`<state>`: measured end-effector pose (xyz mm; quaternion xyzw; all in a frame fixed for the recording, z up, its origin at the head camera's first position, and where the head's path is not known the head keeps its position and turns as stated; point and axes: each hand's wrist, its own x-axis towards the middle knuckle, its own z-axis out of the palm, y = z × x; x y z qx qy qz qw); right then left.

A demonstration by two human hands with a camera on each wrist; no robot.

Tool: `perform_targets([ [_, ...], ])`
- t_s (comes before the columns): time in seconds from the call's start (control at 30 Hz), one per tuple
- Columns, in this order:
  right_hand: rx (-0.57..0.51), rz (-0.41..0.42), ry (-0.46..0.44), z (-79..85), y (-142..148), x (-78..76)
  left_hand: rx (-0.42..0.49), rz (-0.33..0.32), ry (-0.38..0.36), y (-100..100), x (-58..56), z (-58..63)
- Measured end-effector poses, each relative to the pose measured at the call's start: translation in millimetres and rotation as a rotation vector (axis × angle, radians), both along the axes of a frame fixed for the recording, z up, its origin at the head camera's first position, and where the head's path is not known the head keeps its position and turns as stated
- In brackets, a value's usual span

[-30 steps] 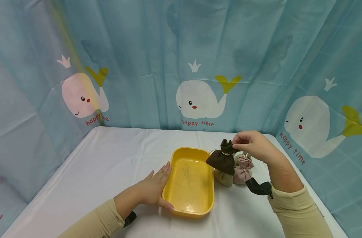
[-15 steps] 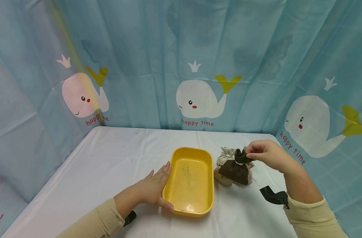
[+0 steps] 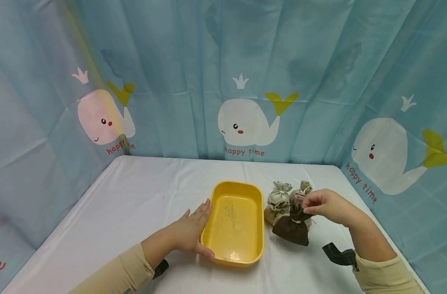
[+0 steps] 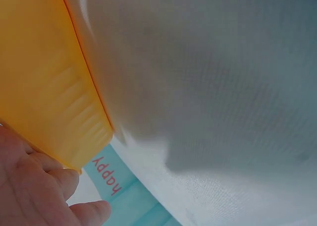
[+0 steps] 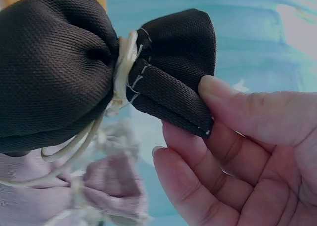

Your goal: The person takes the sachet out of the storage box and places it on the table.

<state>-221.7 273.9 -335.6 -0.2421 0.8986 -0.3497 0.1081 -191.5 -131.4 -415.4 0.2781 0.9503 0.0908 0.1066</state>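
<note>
My right hand point(image 3: 330, 206) pinches the gathered top of a dark brown drawstring pouch point(image 3: 291, 230), in front of several other pouches right of the tray. In the right wrist view, thumb and fingertips hold the cloth edge of the brown pouch point(image 5: 54, 67) above its pale cord. A pink pouch point(image 5: 44, 186) shows below it there. My left hand point(image 3: 188, 232) rests along the left side of a yellow tray point(image 3: 207, 245), fingers straight and thumb near its front corner. The left wrist view shows that hand point(image 4: 34, 186) against the outer wall of the tray point(image 4: 54, 87).
Behind the brown pouch stand a cream pouch point(image 3: 279, 196) and others, partly hidden, close to the tray's right side. A white cloth point(image 3: 135, 196) covers the table. A blue curtain point(image 3: 179, 73) with whale prints hangs behind and at the sides.
The right hand has carried the brown pouch from the tray's right rim over the other pouches, then nearer to me and lower. The left hand and tray have stayed in place.
</note>
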Motion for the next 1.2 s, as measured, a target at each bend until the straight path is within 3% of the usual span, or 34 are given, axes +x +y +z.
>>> perform_targets([
  [0.3, -0.022, -0.024, -0.077, -28.2, -7, -3.3, -0.013, 0.015, -0.013, 0, -1.6, -0.5],
  [0.6, 0.007, -0.062, -0.058, -40.6, -9, -8.4, -0.013, 0.015, -0.009, -1, -1.3, -2.4],
  [0.8, 0.058, -0.065, -0.054, -37.4, -9, -10.3, -0.039, 0.008, 0.01, 0, -1.6, -2.5],
  [1.0, 0.152, -0.039, -0.032, -20.2, -10, -9.2, -0.086, 0.011, 0.013, 3, -2.1, 3.9],
  [1.2, 0.239, -0.109, 0.131, -4.7, -4, -22.5, -0.134, 0.003, -0.002, 3, -3.3, 13.6],
])
